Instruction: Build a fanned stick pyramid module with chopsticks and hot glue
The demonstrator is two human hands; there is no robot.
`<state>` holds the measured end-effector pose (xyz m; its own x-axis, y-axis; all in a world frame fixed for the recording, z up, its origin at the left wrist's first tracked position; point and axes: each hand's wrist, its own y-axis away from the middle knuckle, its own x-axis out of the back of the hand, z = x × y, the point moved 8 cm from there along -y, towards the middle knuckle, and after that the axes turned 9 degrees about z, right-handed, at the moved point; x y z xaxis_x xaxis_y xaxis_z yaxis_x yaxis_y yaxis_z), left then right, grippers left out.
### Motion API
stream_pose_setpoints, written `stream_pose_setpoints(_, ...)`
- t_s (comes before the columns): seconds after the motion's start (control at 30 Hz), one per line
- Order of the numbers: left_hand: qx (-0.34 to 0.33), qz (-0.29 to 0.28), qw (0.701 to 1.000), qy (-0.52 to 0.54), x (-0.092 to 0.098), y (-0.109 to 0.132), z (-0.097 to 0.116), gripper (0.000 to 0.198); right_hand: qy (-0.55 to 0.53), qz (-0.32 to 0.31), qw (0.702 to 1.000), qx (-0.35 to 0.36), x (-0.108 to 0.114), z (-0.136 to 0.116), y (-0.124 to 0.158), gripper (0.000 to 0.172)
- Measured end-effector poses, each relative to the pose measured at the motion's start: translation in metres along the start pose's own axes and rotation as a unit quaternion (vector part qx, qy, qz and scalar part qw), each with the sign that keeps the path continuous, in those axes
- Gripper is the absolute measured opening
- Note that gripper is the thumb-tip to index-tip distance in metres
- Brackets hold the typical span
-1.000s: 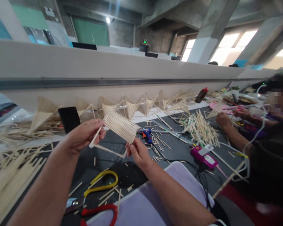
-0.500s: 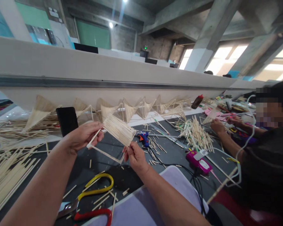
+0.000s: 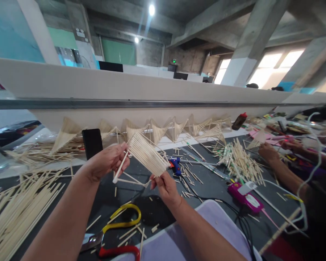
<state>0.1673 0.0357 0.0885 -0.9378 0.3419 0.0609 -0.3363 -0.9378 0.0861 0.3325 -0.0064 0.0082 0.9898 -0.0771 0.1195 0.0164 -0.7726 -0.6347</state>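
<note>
Between my two hands, above the dark table, is a wooden stick frame [image 3: 148, 154] with a slatted panel of thin sticks side by side and bare sticks jutting below it. My left hand [image 3: 111, 159] pinches its left corner, where a stick slants down toward me. The lower right corner is gripped by the thumb and fingers of my right hand [image 3: 165, 186]. A blue glue gun [image 3: 175, 166] lies just beyond my right hand. Below the frame rest scissors [image 3: 122, 228] with one yellow and one red handle.
Long sticks [image 3: 29, 214] are heaped at left and short ones [image 3: 241, 159] at right. A black phone [image 3: 92, 143] leans near a row of twisted stick structures [image 3: 157, 130]. A pink power strip [image 3: 246, 197] with cables sits right. Another person's hand [image 3: 268, 154] works farther right.
The view has swung left, so things appear shifted right and slightly lower. The stick frame has tilted a little in my hands, and both hands keep their hold.
</note>
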Motion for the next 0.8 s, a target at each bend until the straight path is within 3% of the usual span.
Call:
stream_pose_setpoints(0.2, -0.02, 0.003, 0.999, -0.026, -0.001, 0.005, 0.006, 0.033, 0.007, -0.016, 1.0, 0.001, -0.003, -0.002, 0.004, 0.019)
stream_pose_setpoints(0.37, -0.007, 0.003, 0.999, -0.039, 0.001, -0.001, 0.001, 0.028, -0.025, -0.023, 0.999, -0.005, -0.003, -0.006, 0.004, 0.018)
stream_pose_setpoints(0.8, 0.022, 0.022, 0.999, -0.024, 0.003, -0.016, -0.011, 0.024, 0.017, -0.012, 0.999, -0.036, -0.002, 0.008, 0.003, 0.017)
